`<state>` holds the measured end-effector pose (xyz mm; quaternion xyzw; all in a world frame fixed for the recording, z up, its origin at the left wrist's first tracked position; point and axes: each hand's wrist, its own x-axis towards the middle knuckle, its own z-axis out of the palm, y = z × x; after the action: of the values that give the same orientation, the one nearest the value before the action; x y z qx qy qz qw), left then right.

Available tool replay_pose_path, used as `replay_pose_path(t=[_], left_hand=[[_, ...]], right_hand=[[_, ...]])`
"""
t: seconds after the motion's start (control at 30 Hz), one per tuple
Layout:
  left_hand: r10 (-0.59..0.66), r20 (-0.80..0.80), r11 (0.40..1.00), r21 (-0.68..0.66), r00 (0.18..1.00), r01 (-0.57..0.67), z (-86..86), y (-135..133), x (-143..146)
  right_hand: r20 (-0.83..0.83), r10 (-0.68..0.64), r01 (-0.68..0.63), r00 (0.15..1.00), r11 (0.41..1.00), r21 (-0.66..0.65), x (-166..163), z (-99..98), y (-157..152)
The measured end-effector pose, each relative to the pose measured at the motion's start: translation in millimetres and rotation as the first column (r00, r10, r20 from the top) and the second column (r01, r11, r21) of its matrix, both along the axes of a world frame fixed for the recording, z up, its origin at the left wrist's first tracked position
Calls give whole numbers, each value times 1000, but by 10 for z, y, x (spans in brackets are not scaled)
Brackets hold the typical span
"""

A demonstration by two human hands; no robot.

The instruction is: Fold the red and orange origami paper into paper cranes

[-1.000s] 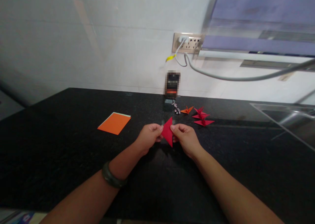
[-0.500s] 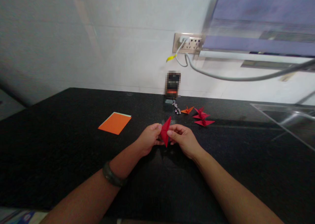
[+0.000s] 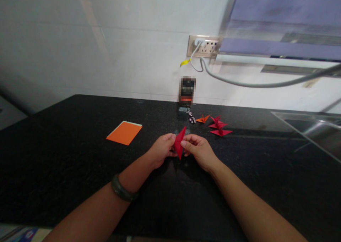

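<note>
A folded piece of red origami paper (image 3: 179, 141), pointed at its top and bottom, is held between both hands above the dark counter. My left hand (image 3: 163, 148) pinches its left side, the thumb near the middle. From the right, my right hand (image 3: 198, 149) grips it, thumb pressed on the front face; the fingers behind are partly hidden. Beyond my right hand lie several red paper cranes (image 3: 221, 132) close together, with an orange paper crane (image 3: 203, 119) to their left. Left of my hands is a stack of square paper (image 3: 124, 133), orange on top.
At the back, a phone-like blurred object (image 3: 187, 91) leans on the wall, a beaded strap (image 3: 190, 117) before it. A metal sink (image 3: 317, 126) is set in the counter (image 3: 66, 146) at right. A grey cable (image 3: 247, 83) hangs below a wall socket (image 3: 206, 46).
The red folded paper has shifted very slightly in my fingers, its upper tip a little to the right. Both hands keep their hold in almost the same place.
</note>
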<state>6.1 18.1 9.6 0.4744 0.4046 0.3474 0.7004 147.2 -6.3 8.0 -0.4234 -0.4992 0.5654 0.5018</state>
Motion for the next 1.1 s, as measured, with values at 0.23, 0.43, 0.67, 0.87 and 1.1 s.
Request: replay_pose_path(t=[0.23,0.43,0.67,0.87,1.1], left_hand=[[-8,17,1000,-18,1000,8,-31,12,-10],[-9,22,1000,-23,1000,10,-31,12,-9],[-7,20,999,-35,1000,8,-13,12,-10],[-22,46,998,-58,999,25,-22,18,-20],[58,8,998,-10,998,-58,-29,29,-7]], right_hand=[[19,-1,1,1000,1000,12,3,-12,-1],[16,-8,8,1000,1000,9,5,-13,4],[28,-3,3,1000,1000,8,8,-8,2],[26,-8,8,1000,1000,0,5,7,-6],[59,-59,60,997,998,-17,-2,15,0]])
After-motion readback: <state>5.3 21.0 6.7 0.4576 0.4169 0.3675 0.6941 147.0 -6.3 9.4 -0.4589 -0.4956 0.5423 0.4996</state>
